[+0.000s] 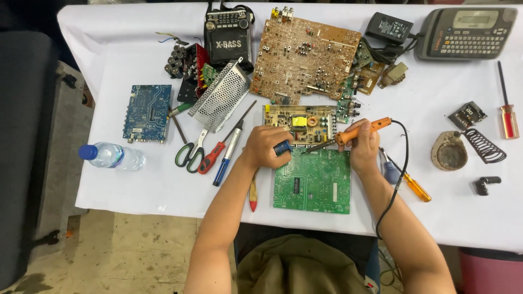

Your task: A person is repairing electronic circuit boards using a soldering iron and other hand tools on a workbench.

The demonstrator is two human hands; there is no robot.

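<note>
circuit board on table, scissors left, soldering iron stand right, radio behind

Orange soldering iron, green circuit board

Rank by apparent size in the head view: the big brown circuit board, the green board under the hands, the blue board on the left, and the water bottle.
1. Brown circuit board, largest.
2. Green board, somewhat smaller, partly covered by the hands.
3. Blue board.
4. Water bottle, smallest.
</note>
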